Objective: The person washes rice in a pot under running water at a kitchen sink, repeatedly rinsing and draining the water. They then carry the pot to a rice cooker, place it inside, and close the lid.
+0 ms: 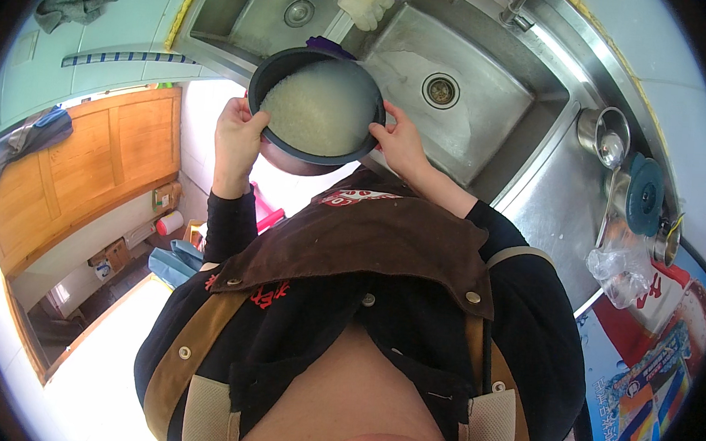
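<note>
A dark round rice cooker inner pot [314, 156] holds white rice [311, 106] under cloudy water. My left hand [240, 138] grips its rim on the left, with the thumb on the edge. On the right, my right hand [400, 140] holds the rim between thumb and fingers. The pot is raised in front of my apron [358, 233], at the near edge of the stainless steel double sink [456, 127]. Its underside is mostly hidden.
White gloves [366, 3] with purple parts lie over the sink divider. A faucet [514, 15] stands behind the basin. Metal pots [604, 136], a teal lid [644, 193] and a clear plastic bag [620, 270] line the right counter. A grey cloth [78, 0] hangs at upper left.
</note>
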The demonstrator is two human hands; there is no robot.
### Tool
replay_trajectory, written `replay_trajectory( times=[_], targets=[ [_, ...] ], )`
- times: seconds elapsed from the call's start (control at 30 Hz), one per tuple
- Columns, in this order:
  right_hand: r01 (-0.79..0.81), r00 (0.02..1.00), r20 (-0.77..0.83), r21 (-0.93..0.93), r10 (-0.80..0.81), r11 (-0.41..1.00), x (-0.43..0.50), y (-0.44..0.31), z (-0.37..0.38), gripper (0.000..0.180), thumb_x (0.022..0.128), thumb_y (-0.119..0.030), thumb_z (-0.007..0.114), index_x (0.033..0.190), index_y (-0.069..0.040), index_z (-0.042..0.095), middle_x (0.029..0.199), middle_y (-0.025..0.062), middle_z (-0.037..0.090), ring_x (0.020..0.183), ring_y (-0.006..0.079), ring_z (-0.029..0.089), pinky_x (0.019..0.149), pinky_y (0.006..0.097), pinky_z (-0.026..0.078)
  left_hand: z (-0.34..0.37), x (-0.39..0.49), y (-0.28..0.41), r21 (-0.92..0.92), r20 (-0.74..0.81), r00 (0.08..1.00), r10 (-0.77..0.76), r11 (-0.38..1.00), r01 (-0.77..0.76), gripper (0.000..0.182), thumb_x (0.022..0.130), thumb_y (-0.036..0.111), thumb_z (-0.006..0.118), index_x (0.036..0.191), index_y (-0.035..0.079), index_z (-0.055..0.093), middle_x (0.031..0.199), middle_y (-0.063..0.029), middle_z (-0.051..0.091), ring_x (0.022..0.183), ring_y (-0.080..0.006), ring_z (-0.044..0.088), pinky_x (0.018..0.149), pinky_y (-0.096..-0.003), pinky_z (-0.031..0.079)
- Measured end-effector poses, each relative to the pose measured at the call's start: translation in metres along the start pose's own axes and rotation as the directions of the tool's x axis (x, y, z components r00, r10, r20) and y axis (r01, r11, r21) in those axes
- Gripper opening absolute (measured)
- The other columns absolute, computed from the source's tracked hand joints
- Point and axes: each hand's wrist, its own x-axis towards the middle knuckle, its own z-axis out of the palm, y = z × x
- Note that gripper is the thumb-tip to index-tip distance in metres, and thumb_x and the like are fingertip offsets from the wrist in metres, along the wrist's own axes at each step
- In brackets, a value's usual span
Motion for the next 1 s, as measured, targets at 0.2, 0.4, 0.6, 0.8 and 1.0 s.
replay_trajectory(
  times=[0.2, 0.4, 0.6, 0.8, 1.0],
  targets=[
    [-0.010, 1.000, -0.007, -0.023, 0.010, 1.000, -0.003, -0.006, 0.000, 0.060, 0.081, -0.011, 0.058, 0.133, 0.002, 0.033, 0.068, 0.0065, 0.059, 0.057, 0.0114, 0.052, 0.054, 0.0250, 0.044, 0.000, -0.001, 0.003, -0.031, 0.009, 1.000, -0.024, 0.999, 0.024, 0.012, 0.075, 0.001, 0.057, 0.085, -0.001, 0.051, 0.069, -0.0002, 0.051, 0.054, -0.0059, 0.047, 0.047, -0.0184, 0.038],
    [-0.045, 0.999, -0.012, 0.027, 0.045, 0.999, -0.006, -0.013, 0.000, 0.063, 0.078, -0.011, 0.058, 0.134, 0.002, 0.033, 0.065, 0.0059, 0.057, 0.052, 0.0108, 0.049, 0.046, 0.0241, 0.039, -0.001, 0.001, 0.003, -0.019, 0.022, 0.998, -0.058, 0.998, 0.058, 0.014, 0.076, 0.002, 0.058, 0.087, -0.003, 0.052, 0.068, -0.0018, 0.052, 0.048, -0.0069, 0.047, 0.043, -0.0187, 0.038],
    [-0.054, 0.998, -0.008, 0.058, 0.055, 0.997, -0.006, -0.011, 0.000, 0.064, 0.078, -0.011, 0.058, 0.135, 0.001, 0.032, 0.062, 0.0051, 0.056, 0.049, 0.0104, 0.048, 0.042, 0.0234, 0.036, -0.002, 0.001, 0.002, -0.016, 0.027, 0.998, -0.059, 0.998, 0.060, 0.014, 0.076, 0.002, 0.059, 0.086, -0.003, 0.052, 0.066, -0.0018, 0.052, 0.047, -0.0064, 0.046, 0.043, -0.0187, 0.037],
    [-0.057, 0.998, -0.004, 0.064, 0.057, 0.996, -0.004, -0.007, 0.001, 0.065, 0.078, -0.010, 0.059, 0.136, 0.001, 0.031, 0.060, 0.0047, 0.055, 0.047, 0.0103, 0.047, 0.040, 0.0232, 0.035, -0.003, 0.000, 0.002, 0.005, 0.014, 0.998, -0.055, 0.998, 0.055, 0.014, 0.076, 0.003, 0.060, 0.086, -0.003, 0.052, 0.066, -0.0016, 0.052, 0.047, -0.0061, 0.046, 0.043, -0.0186, 0.037],
    [-0.096, 0.994, 0.045, 0.008, 0.095, 0.995, -0.004, -0.006, -0.002, 0.067, 0.077, -0.012, 0.056, 0.136, 0.005, 0.028, 0.069, 0.0104, 0.061, 0.053, 0.0142, 0.053, 0.054, 0.0273, 0.044, -0.003, -0.001, 0.003, 0.015, 0.014, 0.998, -0.059, 0.998, 0.059, 0.014, 0.076, 0.004, 0.060, 0.085, -0.003, 0.053, 0.066, -0.0016, 0.052, 0.048, -0.0060, 0.046, 0.043, -0.0188, 0.036]
  ],
)
